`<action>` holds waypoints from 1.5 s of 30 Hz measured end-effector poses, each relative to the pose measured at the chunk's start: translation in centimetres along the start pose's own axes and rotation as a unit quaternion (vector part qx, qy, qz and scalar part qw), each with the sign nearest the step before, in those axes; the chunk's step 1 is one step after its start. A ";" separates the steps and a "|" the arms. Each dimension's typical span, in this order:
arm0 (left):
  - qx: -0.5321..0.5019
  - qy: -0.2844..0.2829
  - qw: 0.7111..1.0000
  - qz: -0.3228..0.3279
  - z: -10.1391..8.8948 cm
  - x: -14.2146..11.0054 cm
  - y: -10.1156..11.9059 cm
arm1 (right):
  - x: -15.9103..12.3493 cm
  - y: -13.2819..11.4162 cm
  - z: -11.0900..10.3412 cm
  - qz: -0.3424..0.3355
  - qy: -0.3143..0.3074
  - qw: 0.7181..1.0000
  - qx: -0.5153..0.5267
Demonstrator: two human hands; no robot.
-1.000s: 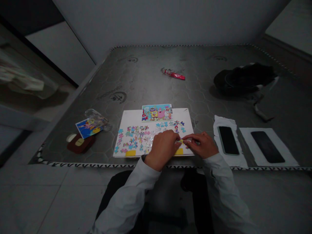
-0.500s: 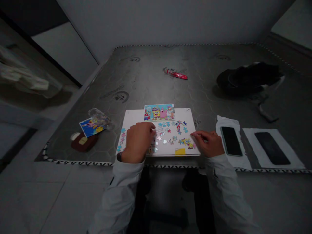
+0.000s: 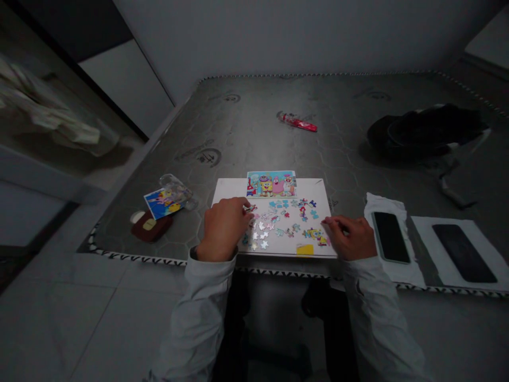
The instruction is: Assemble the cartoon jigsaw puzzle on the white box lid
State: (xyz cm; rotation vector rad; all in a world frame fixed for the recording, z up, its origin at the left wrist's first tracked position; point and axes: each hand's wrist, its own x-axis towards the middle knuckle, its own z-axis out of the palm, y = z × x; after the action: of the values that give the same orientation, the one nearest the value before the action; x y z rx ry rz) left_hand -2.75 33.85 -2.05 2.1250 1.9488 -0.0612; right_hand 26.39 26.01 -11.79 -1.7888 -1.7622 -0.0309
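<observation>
My left hand (image 3: pixel 223 229) is over the left part of a white board (image 3: pixel 230 187), thumb and fingertips pinched on a small jigsaw piece (image 3: pixel 251 208). Several loose jigsaw pieces (image 3: pixel 262 234) are scattered beside it, pale blue, pink and silvery. At the board's right edge my right hand (image 3: pixel 353 236) is closed with its fingertips together; whatever they hold is too small to make out. Close to it lies a joined yellow cartoon part (image 3: pixel 315 234) of the puzzle. A picture card (image 3: pixel 272 184) of cartoon figures rests at the board's top edge. My left hand covers the board's left side.
Two phones (image 3: pixel 391 236) lie on white sheets at the right. Behind them is a black cap-like item (image 3: pixel 417 132). A red packet (image 3: pixel 299 123) sits further back. On the left are a brown case (image 3: pixel 151 227), a blue picture card (image 3: pixel 164 203) and clear plastic packaging (image 3: pixel 175 187).
The view has turned a little to the left, so the table things appear further right. My left hand has shifted slightly left relative to the board, and the piece at its fingertips now shows.
</observation>
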 end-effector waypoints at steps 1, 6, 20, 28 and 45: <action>-0.001 -0.001 1.000 0.001 0.0 0.0 0.0 | 0.0 0.0 0.0 0.000 0.000 1.000 -0.002; -0.002 -0.006 1.000 0.006 -0.2 -0.1 -0.3 | 0.1 -0.2 0.1 -0.003 0.002 1.000 -0.005; 0.018 -0.003 1.000 0.005 -0.2 -0.2 -0.7 | -0.1 0.3 0.2 -0.012 -0.011 1.000 -0.010; 0.013 -0.033 0.999 0.000 -0.3 -0.2 -0.6 | -0.1 0.2 0.2 -0.001 -0.011 1.000 -0.013; 0.025 0.000 1.000 -0.009 -0.2 -0.1 -1.0 | 0.0 0.4 0.2 -0.009 0.002 1.000 -0.019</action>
State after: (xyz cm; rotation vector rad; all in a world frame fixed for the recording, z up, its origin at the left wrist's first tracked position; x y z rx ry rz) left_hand -3.73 33.86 -1.99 2.1385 1.9867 -0.1126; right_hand 26.63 26.11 -12.14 -1.7992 -1.7858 -0.0740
